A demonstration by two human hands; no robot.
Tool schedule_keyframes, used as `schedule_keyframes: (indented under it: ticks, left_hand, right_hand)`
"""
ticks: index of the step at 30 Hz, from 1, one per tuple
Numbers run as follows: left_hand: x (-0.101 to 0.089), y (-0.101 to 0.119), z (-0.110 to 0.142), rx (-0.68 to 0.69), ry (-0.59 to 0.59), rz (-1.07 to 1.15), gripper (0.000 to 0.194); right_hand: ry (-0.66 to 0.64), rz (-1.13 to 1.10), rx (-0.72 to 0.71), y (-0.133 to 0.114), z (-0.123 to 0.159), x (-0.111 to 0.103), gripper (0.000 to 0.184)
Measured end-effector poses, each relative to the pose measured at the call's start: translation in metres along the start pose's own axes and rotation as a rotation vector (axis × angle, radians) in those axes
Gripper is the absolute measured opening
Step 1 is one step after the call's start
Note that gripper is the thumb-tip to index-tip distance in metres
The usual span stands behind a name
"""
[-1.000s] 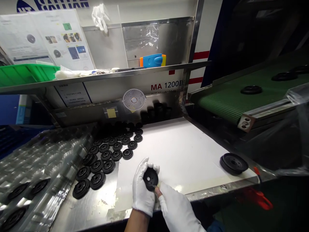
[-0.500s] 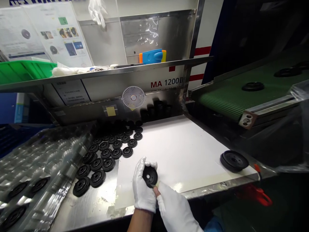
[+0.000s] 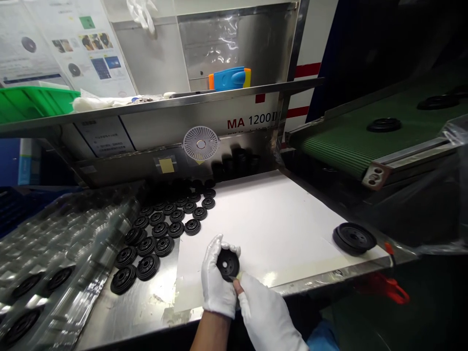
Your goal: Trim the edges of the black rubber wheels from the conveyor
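My left hand [image 3: 215, 285], in a white glove, is closed around a round black plastic wheel-like part [image 3: 230, 267] with a hole at its centre, its open face tilted up toward me. At the wheel's lower rim is my right hand [image 3: 265, 309], also gloved, with a bare thumb tip showing. Its fingers pinch a small thin blade-like tool [image 3: 233, 278], mostly hidden by the hand, whose tip meets or nearly meets the rim. Both hands are above the front edge of the white sheet [image 3: 278, 219] on the metal table.
Several similar black wheels [image 3: 164, 246] stand in rows on the left. Clear plastic trays [image 3: 91, 234] lie farther left, some wheels in them. Two stacked black parts [image 3: 354, 239] sit at the right corner. A green conveyor [image 3: 340, 141] carries more parts. A shelf [image 3: 183, 101] crosses the back.
The view has shifted slightly. Both hands stay at the wheel in nearly the same grip, with the right hand's tool still at the lower rim.
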State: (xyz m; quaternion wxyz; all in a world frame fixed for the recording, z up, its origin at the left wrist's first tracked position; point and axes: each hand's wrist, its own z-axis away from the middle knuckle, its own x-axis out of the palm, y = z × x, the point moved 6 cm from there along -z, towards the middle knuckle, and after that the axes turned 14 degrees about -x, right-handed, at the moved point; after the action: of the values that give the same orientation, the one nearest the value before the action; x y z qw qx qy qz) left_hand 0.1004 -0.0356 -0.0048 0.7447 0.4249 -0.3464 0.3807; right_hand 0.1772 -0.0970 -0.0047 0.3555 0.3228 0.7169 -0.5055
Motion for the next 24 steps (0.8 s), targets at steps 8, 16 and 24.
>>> schedule_keyframes:
  ticks: [8, 16, 24]
  left_hand:
    - [-0.001, -0.006, 0.006, -0.143, -0.059, -0.06, 0.021]
    - [-0.002, -0.003, 0.002, 0.019, -0.03, -0.02, 0.025]
    - [-0.001, -0.009, 0.01, -0.106, -0.065, -0.027, 0.026]
  right_hand:
    - [0.039, -0.002, 0.03, 0.017, 0.004, -0.004, 0.025]
    - [0.051, 0.003, -0.022, 0.004, 0.003, 0.001, 0.025]
    - [0.11, 0.038, -0.032, 0.014, 0.008, -0.011, 0.022]
